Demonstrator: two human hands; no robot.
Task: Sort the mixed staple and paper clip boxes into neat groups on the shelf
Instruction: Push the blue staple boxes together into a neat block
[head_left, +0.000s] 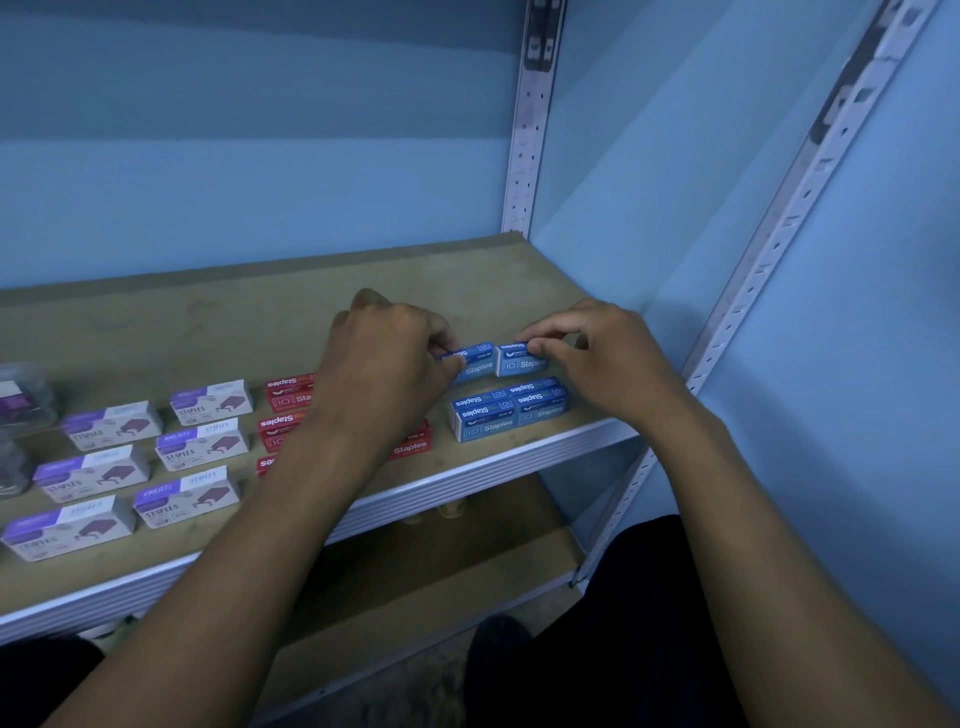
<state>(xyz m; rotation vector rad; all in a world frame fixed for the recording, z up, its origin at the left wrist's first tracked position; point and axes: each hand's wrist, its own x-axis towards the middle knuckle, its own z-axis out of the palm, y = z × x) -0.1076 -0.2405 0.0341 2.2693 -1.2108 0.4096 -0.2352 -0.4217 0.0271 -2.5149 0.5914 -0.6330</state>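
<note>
At the right end of the shelf (291, 291), the left hand (387, 358) pinches the left end of a blue staple box (475, 358) between thumb and curled fingers. The right hand (597, 353) pinches the neighbouring blue staple box (519, 359) at its right end in the same way. The two boxes sit end to end in a back row, their inner ends touching or nearly so; the exact gap cannot be told.

Just in front of them lies a front group of blue staple boxes (506, 413), close to the shelf's front edge (519, 457).

Left of the blue group, red staple boxes (285, 395) lie in a column, partly hidden under the left forearm. Further left stand purple-and-white staple boxes (200, 444) in two columns, and at the far left a clear container (23, 400) whose contents are too blurred to name.

Probable faults from this position:
- Uneven inward pressure from the two hands could buckle the back row upward where the ends meet.
- A pull toward the body could push the front group over the front edge, as it has little margin there.
- The left forearm hangs low over the red boxes; lowering it could knock that column out of line.
- The boxes are light cardboard; a hard pinch could dent an end flap.
</note>
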